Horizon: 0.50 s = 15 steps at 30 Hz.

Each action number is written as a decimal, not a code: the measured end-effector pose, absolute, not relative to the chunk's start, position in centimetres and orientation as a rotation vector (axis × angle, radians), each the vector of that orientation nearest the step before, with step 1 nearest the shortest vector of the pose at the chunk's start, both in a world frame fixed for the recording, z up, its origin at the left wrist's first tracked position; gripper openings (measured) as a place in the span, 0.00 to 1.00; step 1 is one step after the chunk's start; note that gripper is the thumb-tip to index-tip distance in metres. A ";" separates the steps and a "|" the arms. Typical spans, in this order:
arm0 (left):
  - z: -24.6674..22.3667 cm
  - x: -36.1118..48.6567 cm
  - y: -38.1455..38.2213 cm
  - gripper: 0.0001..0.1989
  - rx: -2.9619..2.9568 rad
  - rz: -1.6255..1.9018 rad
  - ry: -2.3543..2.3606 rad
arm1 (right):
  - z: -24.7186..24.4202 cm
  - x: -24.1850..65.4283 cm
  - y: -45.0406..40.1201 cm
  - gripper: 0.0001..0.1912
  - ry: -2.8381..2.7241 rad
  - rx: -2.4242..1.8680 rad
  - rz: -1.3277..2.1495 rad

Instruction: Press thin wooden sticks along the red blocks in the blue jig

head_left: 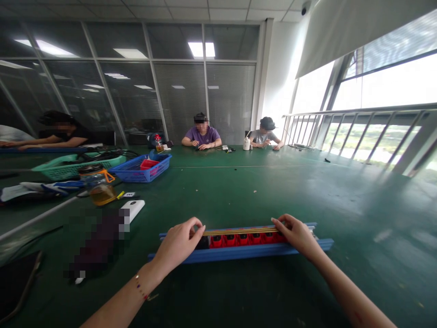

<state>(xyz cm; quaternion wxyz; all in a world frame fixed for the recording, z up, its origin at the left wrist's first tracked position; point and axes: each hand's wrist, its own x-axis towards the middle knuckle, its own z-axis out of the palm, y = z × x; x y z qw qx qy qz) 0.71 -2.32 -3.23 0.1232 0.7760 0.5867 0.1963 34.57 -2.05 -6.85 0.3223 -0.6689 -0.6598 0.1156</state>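
Note:
A long blue channel [239,253] lies crosswise on the table in front of me. Inside it sits a row of several red blocks [229,240] with black centres, and a black piece stands at the row's left end. Thin yellowish strips [239,232] run lengthwise along the far side of the row. My left hand [179,243] is closed at the strips' left end, thumb and forefinger curled together. At their right end, my right hand [295,234] is closed too, its fingers bent over the channel. The undersides of both grips are hidden.
To the left are a white power bank [136,209], a jar of amber liquid [102,187], a blue basket [141,169], a green basket [64,167] and a dark phone [18,282]. Several people sit around the green table [218,196]. A railing [358,132] borders the right.

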 end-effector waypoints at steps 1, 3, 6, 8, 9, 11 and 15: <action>-3.2 0.8 -2.4 0.15 2.263 0.561 1.711 | -6.8 34.5 -2.1 0.20 -1.739 -1.764 0.281; -3.1 0.8 -2.4 0.15 2.262 0.537 1.708 | -6.8 34.4 -2.3 0.19 -1.749 -1.771 0.244; -3.2 0.9 -2.6 0.16 2.295 0.526 1.694 | -6.9 34.3 -2.5 0.19 -1.779 -1.762 0.210; -3.4 1.0 -2.7 0.17 2.342 0.522 1.692 | -7.0 34.3 -2.5 0.18 -1.810 -1.729 0.170; -3.5 1.0 -2.8 0.17 2.366 0.514 1.693 | -7.1 34.3 -2.6 0.18 -1.823 -1.708 0.142; -3.6 1.1 -2.9 0.18 2.412 0.489 1.704 | -7.1 34.2 -2.7 0.19 -1.842 -1.671 0.088; -3.3 1.1 -2.9 0.18 2.469 0.483 1.758 | -7.2 34.0 -3.0 0.18 -1.845 -1.618 -0.009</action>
